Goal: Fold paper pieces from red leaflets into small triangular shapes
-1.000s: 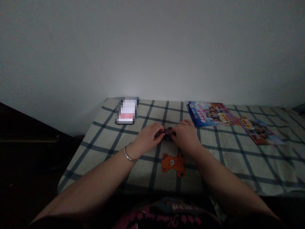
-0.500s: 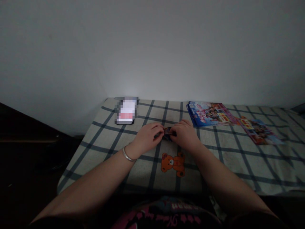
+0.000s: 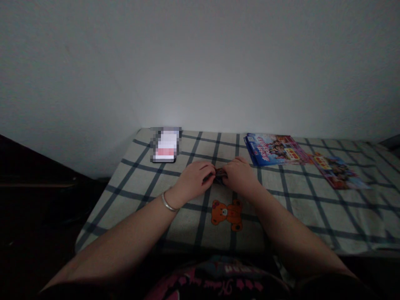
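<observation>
The right hand (image 3: 240, 175) is sitting closer to the left hand (image 3: 194, 179) in the head view. Both are pinching a small folded paper (image 3: 220, 176) between their fingertips, over the checked tablecloth (image 3: 206, 146). It is probably feeling light and bendy, its ends being best for holding.

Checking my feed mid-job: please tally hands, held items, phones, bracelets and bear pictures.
Hands: 2, left hand and right hand
Held items: 1, small item
Phones: 1, lit phone
Bracelets: 1, silver bracelet
Bear pictures: 1, orange bear
Total: 6
</observation>
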Demonstrator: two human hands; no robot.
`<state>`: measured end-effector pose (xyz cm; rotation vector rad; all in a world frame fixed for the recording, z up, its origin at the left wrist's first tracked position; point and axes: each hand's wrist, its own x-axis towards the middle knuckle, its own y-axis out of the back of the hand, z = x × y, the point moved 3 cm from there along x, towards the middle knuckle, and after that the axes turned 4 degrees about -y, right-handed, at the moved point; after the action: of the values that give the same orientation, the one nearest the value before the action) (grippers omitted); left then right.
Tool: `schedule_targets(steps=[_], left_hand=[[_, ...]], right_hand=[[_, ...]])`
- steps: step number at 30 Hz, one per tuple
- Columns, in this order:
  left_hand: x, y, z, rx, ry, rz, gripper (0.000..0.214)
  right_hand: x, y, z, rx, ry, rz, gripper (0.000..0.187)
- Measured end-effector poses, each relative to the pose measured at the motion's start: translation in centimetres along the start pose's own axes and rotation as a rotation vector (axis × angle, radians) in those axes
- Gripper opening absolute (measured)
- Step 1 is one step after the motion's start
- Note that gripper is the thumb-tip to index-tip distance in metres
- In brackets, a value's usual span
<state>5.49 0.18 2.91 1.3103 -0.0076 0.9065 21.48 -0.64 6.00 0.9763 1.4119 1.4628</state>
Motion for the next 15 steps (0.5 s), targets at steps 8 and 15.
schedule_targets(steps=[8, 15], left_hand=[[0.0, 0.0, -0.2, 0.006, 0.021, -0.018, 0.009], [-0.2, 0.3, -1.0, 0.042, 0.104, -0.025, 0.009]], right_hand=[[-0.1, -0.6, 0.7, 0.092, 0.001, 0.027, 0.013], [-0.2, -2.1, 3.4, 0.61, -0.024, 0.082, 0.032]])
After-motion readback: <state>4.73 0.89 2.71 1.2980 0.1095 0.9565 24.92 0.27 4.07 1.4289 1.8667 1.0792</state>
